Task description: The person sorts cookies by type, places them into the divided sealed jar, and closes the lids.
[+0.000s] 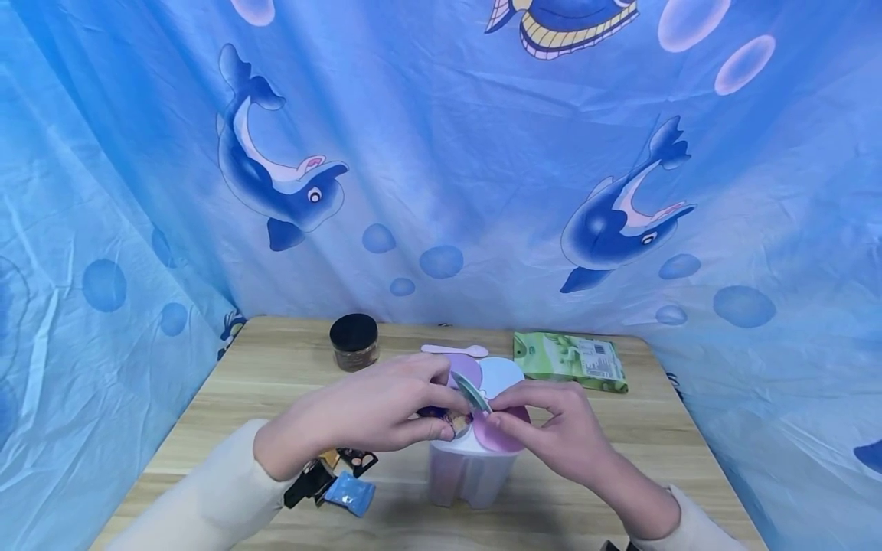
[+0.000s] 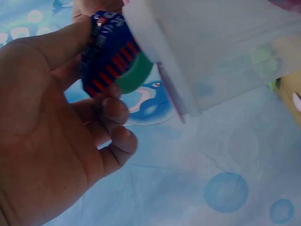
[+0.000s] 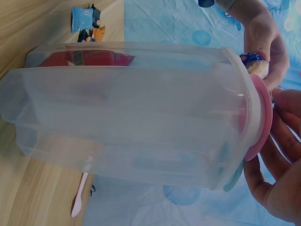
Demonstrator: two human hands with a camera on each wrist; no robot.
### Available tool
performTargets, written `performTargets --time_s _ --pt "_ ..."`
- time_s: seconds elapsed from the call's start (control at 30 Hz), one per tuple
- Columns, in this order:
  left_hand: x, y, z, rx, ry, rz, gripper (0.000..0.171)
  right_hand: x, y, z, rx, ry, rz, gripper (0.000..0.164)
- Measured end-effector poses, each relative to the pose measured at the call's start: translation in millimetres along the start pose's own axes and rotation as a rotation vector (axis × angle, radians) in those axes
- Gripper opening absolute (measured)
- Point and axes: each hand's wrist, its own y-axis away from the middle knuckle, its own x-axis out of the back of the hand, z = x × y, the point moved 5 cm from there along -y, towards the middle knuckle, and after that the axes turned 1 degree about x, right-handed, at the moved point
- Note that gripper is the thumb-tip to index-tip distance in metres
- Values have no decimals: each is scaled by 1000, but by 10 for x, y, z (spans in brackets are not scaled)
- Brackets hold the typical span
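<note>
A tall translucent storage container [image 3: 131,108] with several round coloured lids stands on the table. Its green lid [image 1: 472,392] is tilted up, and the right hand [image 1: 558,425] pinches that lid's edge between thumb and fingers. My left hand [image 1: 386,405] grips a small blue snack packet [image 2: 110,54] with red stripes, right at the container's rim by the raised lid. In the head view the left fingers partly cover the packet. A pink lid [image 1: 499,430], a purple lid [image 1: 465,367] and a pale blue lid [image 1: 501,373] lie flat on top. A red packet [image 3: 94,58] shows inside the container.
Several small wrapped packets, one of them a light blue packet [image 1: 350,493], lie by the left forearm. Farther back stand a black-lidded jar [image 1: 354,342], a pink spoon [image 1: 455,350] and a green snack bag [image 1: 570,361]. A blue dolphin curtain [image 1: 441,153] surrounds the wooden table [image 1: 276,352].
</note>
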Motion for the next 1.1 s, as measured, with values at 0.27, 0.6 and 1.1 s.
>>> performTargets --time_s 0.27,0.6,1.1 --pt "19 -79 22 57 -48 -3 28 16 8 23 -17 -11 0 15" --pt "69 -80 74 31 -153 32 22 32 17 34 -14 -23 12 17" --pt "-120 -39 -89 -19 47 296 18 28 9 37 9 -27 17 18"
